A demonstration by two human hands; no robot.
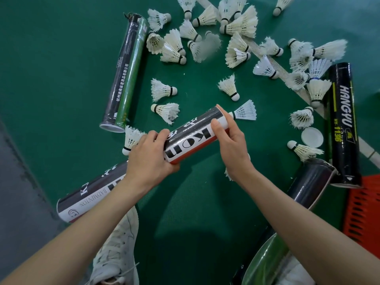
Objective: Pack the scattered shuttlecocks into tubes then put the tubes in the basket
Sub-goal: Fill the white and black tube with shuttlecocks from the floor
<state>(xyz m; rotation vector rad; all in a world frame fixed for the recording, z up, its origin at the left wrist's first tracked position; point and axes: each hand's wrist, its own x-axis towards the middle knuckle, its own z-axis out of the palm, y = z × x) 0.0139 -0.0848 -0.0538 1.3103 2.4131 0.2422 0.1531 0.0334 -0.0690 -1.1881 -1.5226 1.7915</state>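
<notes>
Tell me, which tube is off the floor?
The black, white and red tube, held in both hands. The green-and-black tube and the black Hangyu tube lie on the green floor.

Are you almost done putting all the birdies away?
Not nearly. Both hands, left and right, hold one tube with a shuttlecock at its mouth. Many shuttlecocks lie scattered on the floor, and the orange basket shows no tube inside.

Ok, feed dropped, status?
Left hand, right hand gripping black-white-red cardboard tube. White feather shuttlecocks scattered on floor. Nothing blocking.
</notes>
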